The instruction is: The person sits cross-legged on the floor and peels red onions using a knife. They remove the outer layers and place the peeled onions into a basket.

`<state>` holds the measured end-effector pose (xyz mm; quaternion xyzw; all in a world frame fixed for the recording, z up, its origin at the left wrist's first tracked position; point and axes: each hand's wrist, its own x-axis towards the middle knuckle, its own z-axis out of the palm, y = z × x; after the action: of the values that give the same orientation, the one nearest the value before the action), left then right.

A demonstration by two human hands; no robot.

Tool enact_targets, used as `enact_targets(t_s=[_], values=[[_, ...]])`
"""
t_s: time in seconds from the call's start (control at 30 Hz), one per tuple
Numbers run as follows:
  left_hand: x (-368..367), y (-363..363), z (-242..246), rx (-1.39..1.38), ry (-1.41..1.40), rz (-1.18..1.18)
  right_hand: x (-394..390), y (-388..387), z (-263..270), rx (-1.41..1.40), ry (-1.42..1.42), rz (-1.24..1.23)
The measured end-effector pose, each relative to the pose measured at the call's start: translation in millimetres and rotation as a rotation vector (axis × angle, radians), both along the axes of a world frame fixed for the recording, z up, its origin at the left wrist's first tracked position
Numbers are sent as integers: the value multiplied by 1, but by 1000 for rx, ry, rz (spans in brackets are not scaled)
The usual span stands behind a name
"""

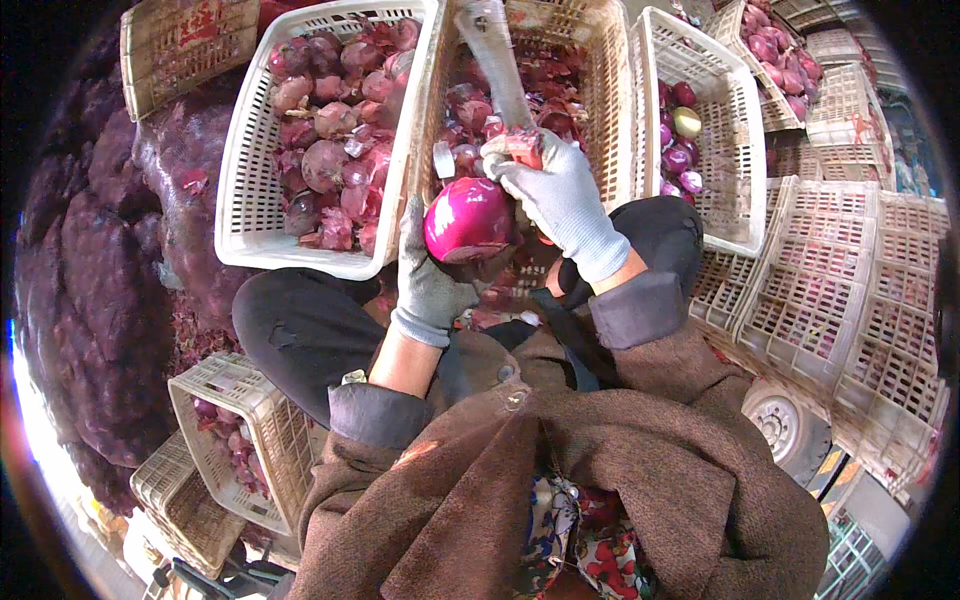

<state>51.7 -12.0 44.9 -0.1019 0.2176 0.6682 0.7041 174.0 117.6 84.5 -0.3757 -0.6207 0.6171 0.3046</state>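
My left hand, in a grey knit glove, cups a large red onion whose visible side is smooth, shiny and magenta. In my right hand, gloved too, is a knife; its red handle sits in my fist. The knife's broad blade points away from me, over a plastic crate that holds loose onion skins and some onions. The fingers of my right hand are close beside the onion; whether they touch it, I cannot tell.
Dry-skinned red onions fill a white crate on the left. Another white crate on the right contains shiny onions. Stacked crates stand at far right, full mesh sacks at far left. A crate with onions is tipped behind my left knee.
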Motion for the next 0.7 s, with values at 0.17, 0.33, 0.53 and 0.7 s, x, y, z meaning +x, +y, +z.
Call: enact_targets(t_s=[0.17, 0.33, 0.53, 0.7], values=[[0, -1, 0, 108, 212, -6, 10, 0, -3, -281, 87, -162], [-2, 7, 6, -11, 164, -21, 28, -3, -4, -412, 83, 36], [0, 9, 8, 60, 164, 8, 36, -12, -15, -581, 210, 42], [1, 5, 4, 72, 129, -20, 41, -18, -10, -337, 141, 34]])
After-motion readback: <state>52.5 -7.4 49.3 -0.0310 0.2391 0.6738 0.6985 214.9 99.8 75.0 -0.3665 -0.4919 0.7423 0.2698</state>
